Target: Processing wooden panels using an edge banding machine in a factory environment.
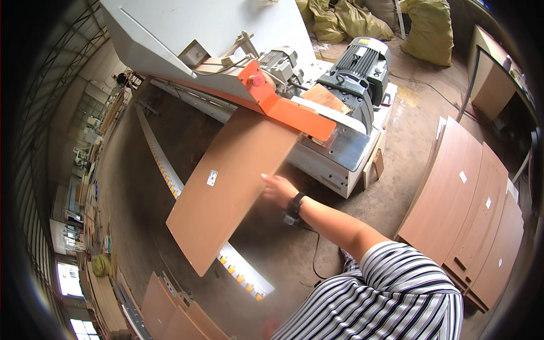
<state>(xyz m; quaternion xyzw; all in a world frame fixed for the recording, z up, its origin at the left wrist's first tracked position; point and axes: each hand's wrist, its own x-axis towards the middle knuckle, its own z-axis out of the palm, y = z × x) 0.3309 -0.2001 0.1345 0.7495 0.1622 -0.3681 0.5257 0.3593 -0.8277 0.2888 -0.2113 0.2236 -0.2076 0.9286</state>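
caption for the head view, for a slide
Right hand steadies a brown panel at the orange-guarded machine.

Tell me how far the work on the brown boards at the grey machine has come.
Done: unclear; the brown wooden panels stacked on the floor at right may be finished or waiting. In hand: the right hand touches the flat brown rectangular board, its far end under the machine's orange metal guard. Left: most of this board.

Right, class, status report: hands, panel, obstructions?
Right hand on the flat brown wooden panel's edge. Left hand unseen. Panel's far end under the orange guard.
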